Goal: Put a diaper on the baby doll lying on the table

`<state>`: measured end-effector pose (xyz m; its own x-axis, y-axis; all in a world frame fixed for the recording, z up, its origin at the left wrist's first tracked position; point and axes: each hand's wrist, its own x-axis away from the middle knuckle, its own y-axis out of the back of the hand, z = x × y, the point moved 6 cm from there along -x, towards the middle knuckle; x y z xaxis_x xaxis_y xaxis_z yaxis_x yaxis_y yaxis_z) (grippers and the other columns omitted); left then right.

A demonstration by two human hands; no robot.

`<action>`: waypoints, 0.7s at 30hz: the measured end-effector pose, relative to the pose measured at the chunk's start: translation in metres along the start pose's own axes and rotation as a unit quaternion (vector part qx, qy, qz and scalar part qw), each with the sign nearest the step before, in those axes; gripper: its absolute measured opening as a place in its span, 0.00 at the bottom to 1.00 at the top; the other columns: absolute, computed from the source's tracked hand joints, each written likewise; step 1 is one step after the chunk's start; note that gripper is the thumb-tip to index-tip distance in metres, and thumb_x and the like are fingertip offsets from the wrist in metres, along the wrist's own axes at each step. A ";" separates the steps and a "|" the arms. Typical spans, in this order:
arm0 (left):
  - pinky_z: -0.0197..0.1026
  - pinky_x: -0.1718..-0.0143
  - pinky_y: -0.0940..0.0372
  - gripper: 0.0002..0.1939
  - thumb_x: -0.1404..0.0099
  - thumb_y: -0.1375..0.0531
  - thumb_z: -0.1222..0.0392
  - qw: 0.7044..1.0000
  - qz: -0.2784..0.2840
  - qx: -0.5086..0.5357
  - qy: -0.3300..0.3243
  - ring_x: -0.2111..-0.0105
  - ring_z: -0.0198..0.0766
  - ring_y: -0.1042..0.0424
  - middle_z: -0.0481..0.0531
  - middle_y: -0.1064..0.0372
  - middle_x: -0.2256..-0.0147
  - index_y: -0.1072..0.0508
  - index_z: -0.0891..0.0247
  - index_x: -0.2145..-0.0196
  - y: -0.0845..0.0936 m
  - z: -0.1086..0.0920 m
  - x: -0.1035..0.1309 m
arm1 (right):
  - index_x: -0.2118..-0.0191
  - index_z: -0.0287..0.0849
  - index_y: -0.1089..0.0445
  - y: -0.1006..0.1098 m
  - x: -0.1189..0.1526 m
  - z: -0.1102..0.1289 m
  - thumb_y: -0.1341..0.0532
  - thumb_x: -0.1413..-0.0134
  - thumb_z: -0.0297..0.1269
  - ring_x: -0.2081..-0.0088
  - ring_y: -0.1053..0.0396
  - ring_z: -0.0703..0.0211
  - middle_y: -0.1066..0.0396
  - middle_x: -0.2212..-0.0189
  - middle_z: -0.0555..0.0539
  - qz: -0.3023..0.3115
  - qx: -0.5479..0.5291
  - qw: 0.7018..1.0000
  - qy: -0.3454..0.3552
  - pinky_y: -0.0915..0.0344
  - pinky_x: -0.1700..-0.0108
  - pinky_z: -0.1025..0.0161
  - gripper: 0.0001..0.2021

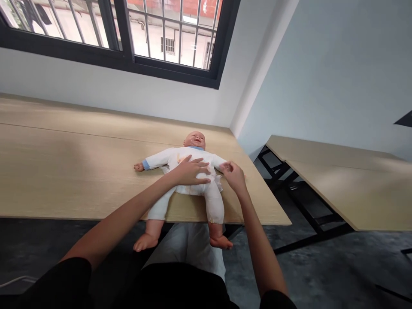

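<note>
A baby doll [214,201] in a white outfit with blue collar and cuff lies face up, its head toward the wall and its bare feet hanging past the table's front edge. My left hand [192,170] rests on its torso, fingers spread. At the doll's arm on the right side is my right hand [233,173], its fingers bent together at the sleeve; the cuff there is hidden. Thin white material [219,183] shows beside the doll's waist, below my right hand.
The doll lies on a light wooden table [80,171] against the wall, under a barred window [174,38]. A second wooden table [354,184] with black legs stands to the right, across a gap.
</note>
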<state>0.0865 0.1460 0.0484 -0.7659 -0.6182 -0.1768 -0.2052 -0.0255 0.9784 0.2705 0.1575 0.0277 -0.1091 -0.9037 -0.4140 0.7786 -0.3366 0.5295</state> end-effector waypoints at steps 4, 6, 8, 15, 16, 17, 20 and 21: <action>0.67 0.37 0.61 0.27 0.34 0.48 0.36 1.000 -0.003 -0.003 0.012 0.33 0.53 0.52 0.51 0.45 0.35 0.31 0.48 0.44 -0.004 0.002 0.001 | 0.63 0.40 0.29 -0.005 0.045 -0.027 0.36 0.51 0.49 0.61 0.29 0.52 0.26 0.61 0.42 0.114 -0.049 0.991 -0.048 0.33 0.57 0.56 0.17; 0.66 0.37 0.62 0.28 0.35 0.48 0.35 1.000 -0.005 0.003 0.015 0.33 0.52 0.53 0.51 0.46 0.34 0.33 0.47 0.42 -0.006 0.003 0.002 | 0.58 0.39 0.29 -0.011 0.058 -0.032 0.35 0.52 0.50 0.61 0.28 0.52 0.26 0.59 0.41 0.138 -0.090 0.985 -0.056 0.32 0.56 0.56 0.20; 0.65 0.36 0.64 0.29 0.35 0.48 0.35 1.000 -0.010 0.012 0.020 0.33 0.51 0.54 0.50 0.47 0.34 0.34 0.47 0.41 -0.007 0.005 0.003 | 0.54 0.39 0.31 -0.017 0.063 -0.033 0.35 0.52 0.49 0.61 0.28 0.52 0.25 0.60 0.42 0.144 -0.116 0.981 -0.059 0.32 0.56 0.56 0.22; 0.64 0.36 0.65 0.28 0.34 0.48 0.37 0.998 -0.049 0.033 0.017 0.34 0.52 0.51 0.50 0.44 0.35 0.33 0.49 0.41 -0.008 0.005 0.008 | 0.62 0.39 0.28 -0.021 0.045 -0.020 0.41 0.46 0.47 0.64 0.26 0.51 0.23 0.66 0.41 0.090 -0.095 0.990 -0.045 0.31 0.61 0.57 0.16; 0.64 0.36 0.65 0.28 0.34 0.48 0.37 0.998 -0.054 0.035 0.015 0.34 0.52 0.51 0.49 0.44 0.35 0.33 0.49 0.41 -0.008 0.005 0.009 | 0.63 0.38 0.28 -0.021 0.039 -0.017 0.42 0.45 0.46 0.65 0.26 0.51 0.23 0.66 0.40 0.085 -0.068 0.993 -0.038 0.31 0.61 0.58 0.15; 0.64 0.35 0.65 0.27 0.34 0.48 0.37 0.998 -0.054 0.037 0.015 0.34 0.52 0.51 0.49 0.44 0.35 0.33 0.49 0.41 -0.008 0.005 0.009 | 0.65 0.38 0.27 -0.022 0.033 -0.014 0.43 0.45 0.44 0.65 0.26 0.52 0.23 0.66 0.40 0.085 -0.038 0.995 -0.031 0.32 0.62 0.59 0.13; 0.64 0.35 0.66 0.27 0.35 0.47 0.36 0.998 -0.038 0.041 0.019 0.34 0.51 0.51 0.49 0.44 0.35 0.33 0.47 0.42 -0.010 0.006 0.008 | 0.67 0.39 0.27 -0.028 0.014 -0.007 0.43 0.47 0.35 0.66 0.27 0.52 0.24 0.70 0.42 0.090 0.042 0.995 -0.020 0.35 0.61 0.59 0.09; 0.64 0.35 0.67 0.27 0.35 0.47 0.36 0.998 -0.033 0.040 0.020 0.33 0.50 0.51 0.49 0.44 0.35 0.33 0.46 0.42 -0.010 0.006 0.008 | 0.68 0.39 0.26 -0.030 0.008 -0.005 0.43 0.48 0.32 0.66 0.28 0.52 0.24 0.71 0.43 0.089 0.059 0.994 -0.017 0.36 0.60 0.59 0.08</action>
<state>0.0789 0.1462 0.0370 -0.7238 -0.6487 -0.2351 -0.3048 -0.0051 0.9524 0.2491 0.1620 0.0045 0.0015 -0.9592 -0.2827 0.7099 -0.1981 0.6758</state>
